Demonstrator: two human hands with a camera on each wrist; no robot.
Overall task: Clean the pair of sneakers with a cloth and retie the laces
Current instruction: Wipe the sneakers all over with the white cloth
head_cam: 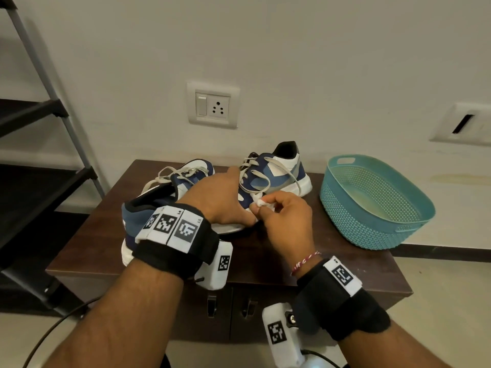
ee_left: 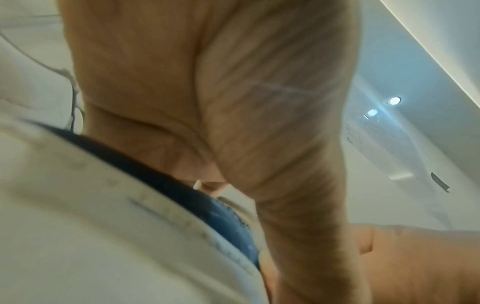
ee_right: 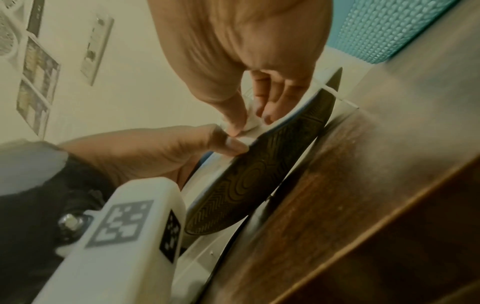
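Two sneakers sit on a dark wooden cabinet [head_cam: 345,264], with a teal basket [head_cam: 377,200] beside them on the right. The far sneaker [head_cam: 279,171] stands upright near the wall, its laces [head_cam: 265,166] loose and trailing. The near sneaker [head_cam: 148,211] is tipped onto its side, so its patterned sole [ee_right: 265,181] faces the right wrist camera. The left hand [head_cam: 218,200] lies over the near sneaker's upper, thumb curled onto the white midsole edge, gripping it steady. The right hand [head_cam: 284,216] pinches a small white cloth [head_cam: 261,203] between thumb and fingertips [ee_right: 270,115] and presses it against the midsole just beside the left thumb. A sneaker like this is probably light, with a soft fabric upper that gives under pressure and a firmer rubber sole and midsole; the best hold looks to be across the upper with a thumb braced on the stiff midsole, as now, so the shoe does not roll while rubbed. The cloth is limp and small, so it needs a tight pinch to keep from slipping out against the rubber. The laces are thin and floppy and are best taken near their ends when tying comes; neither shoe looks tied yet.
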